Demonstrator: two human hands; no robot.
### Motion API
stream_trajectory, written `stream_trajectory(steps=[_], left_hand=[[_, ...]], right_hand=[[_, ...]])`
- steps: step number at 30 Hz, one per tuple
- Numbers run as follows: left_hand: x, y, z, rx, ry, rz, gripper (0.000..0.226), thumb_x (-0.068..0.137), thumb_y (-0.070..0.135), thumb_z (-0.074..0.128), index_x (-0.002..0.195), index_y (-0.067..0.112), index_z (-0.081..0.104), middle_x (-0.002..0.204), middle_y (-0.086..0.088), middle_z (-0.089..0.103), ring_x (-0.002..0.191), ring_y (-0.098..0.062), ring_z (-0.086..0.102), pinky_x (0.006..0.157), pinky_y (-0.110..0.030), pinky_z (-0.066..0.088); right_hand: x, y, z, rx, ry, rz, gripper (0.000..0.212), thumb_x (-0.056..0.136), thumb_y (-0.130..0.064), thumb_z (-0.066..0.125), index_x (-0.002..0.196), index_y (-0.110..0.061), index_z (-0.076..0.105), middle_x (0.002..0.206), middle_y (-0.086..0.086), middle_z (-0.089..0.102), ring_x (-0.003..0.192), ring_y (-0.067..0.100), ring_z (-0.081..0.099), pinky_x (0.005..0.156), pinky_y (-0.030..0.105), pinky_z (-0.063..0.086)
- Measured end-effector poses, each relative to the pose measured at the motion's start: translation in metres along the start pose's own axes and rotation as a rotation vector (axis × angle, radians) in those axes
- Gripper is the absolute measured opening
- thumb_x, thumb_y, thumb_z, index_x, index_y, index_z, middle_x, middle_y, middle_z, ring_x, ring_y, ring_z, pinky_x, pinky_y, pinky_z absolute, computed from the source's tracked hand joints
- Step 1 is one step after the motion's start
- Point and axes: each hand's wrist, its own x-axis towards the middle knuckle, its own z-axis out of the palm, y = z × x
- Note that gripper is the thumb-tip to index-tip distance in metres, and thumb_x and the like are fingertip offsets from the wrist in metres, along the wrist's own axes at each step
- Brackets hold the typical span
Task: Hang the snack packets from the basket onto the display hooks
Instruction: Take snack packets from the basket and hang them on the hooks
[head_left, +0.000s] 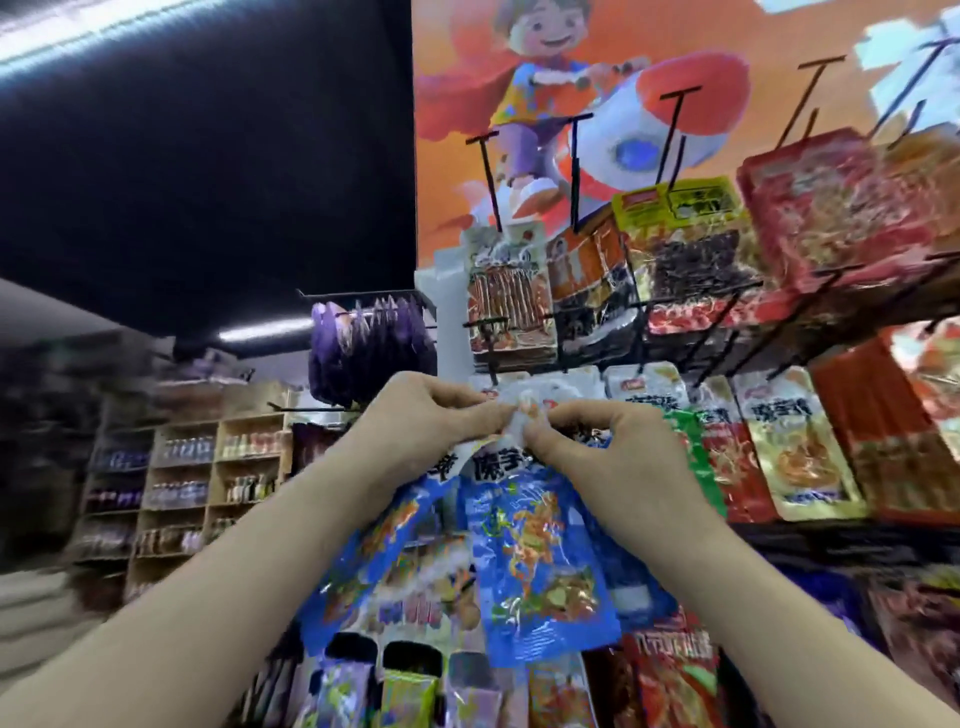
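A bunch of glossy blue snack packets (540, 561) hangs below the two hands, their crinkled white header strips (493, 460) gathered at the fingertips. The left hand (421, 415) and right hand (597, 441) meet at the top, each pinching the headers between curled fingers and thumb; whether a hook passes through them is lost in blur. Above the hands, thin black wire display hooks (488, 176) jut from the rack, carrying flat shiny packets (509, 306) in red, orange and yellow. Right of the right hand hang more foil packets (800, 457). Left of the left hand dangle purple packets (363, 353), and beyond them stand wooden shelves (208, 478) of bottles under a dark ceiling (208, 182). Behind the hooks rises an orange cartoon poster (571, 78)
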Motion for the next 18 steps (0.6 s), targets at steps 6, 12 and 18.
stream_trajectory(steps=[6, 12, 18], left_hand=[[0.045, -0.007, -0.004, 0.082, 0.109, 0.048, 0.026, 0.076, 0.032, 0.080, 0.082, 0.006, 0.076, 0.078, -0.010, 0.072, 0.067, -0.013, 0.057, 0.064, -0.026, 0.044], [0.080, -0.015, -0.004, 0.020, 0.126, 0.046, 0.008, 0.076, 0.020, 0.081, 0.079, 0.014, 0.077, 0.077, -0.001, 0.075, 0.067, -0.008, 0.065, 0.068, -0.020, 0.051], [0.095, -0.023, 0.001, 0.033, 0.177, 0.099, 0.012, 0.070, 0.021, 0.085, 0.077, 0.016, 0.076, 0.072, 0.004, 0.073, 0.059, 0.001, 0.062, 0.052, -0.006, 0.045]], right_hand=[[0.022, 0.013, -0.002, -0.012, -0.118, 0.157, 0.028, 0.082, -0.038, 0.075, 0.076, -0.011, 0.069, 0.064, 0.002, 0.067, 0.053, 0.019, 0.049, 0.051, 0.025, 0.038], [0.043, 0.016, 0.007, -0.015, 0.029, 0.195, 0.026, 0.091, -0.032, 0.066, 0.071, -0.016, 0.073, 0.077, 0.010, 0.072, 0.079, 0.031, 0.067, 0.076, 0.044, 0.054], [0.051, 0.018, 0.021, -0.106, 0.063, 0.152, 0.028, 0.090, -0.029, 0.066, 0.069, -0.011, 0.071, 0.066, 0.010, 0.068, 0.064, 0.032, 0.060, 0.062, 0.042, 0.050]])
